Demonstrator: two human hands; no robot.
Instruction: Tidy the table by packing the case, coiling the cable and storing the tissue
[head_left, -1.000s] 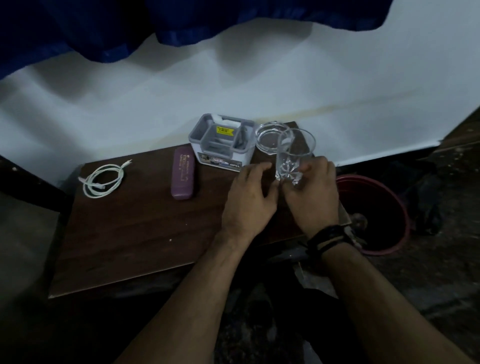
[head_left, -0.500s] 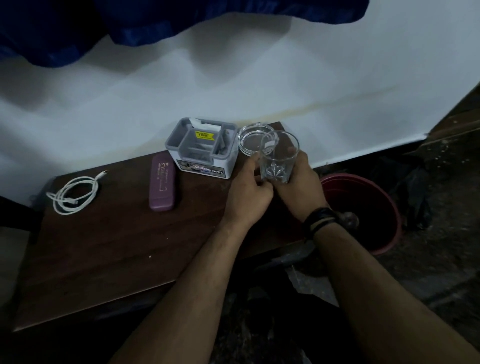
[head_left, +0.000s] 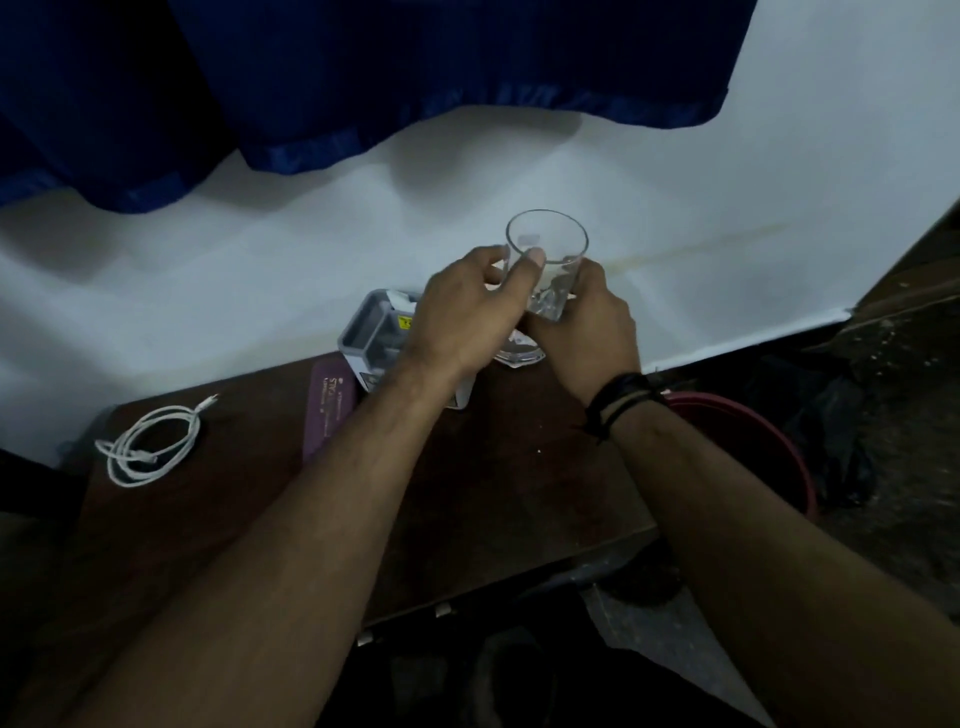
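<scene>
Both hands hold a clear drinking glass (head_left: 549, 249) lifted above the back of the dark wooden table (head_left: 498, 493). My left hand (head_left: 467, 317) grips its left side, thumb against the wall. My right hand (head_left: 587, 327) grips the base and right side. A purple case (head_left: 328, 410) lies closed on the table, partly behind my left forearm. The white cable (head_left: 150, 447) sits coiled at the table's left end. A grey organiser box (head_left: 371, 332) stands at the back, half hidden by my left hand. No tissue shows.
A clear glass dish (head_left: 519, 356) peeks out under my hands at the back. A red bucket (head_left: 753, 436) stands on the floor right of the table. A white wall and blue curtain (head_left: 363, 78) rise behind.
Both hands have lifted the glass off the table, up and away toward the wall. The view has tilted, so the table sits lower in frame.
</scene>
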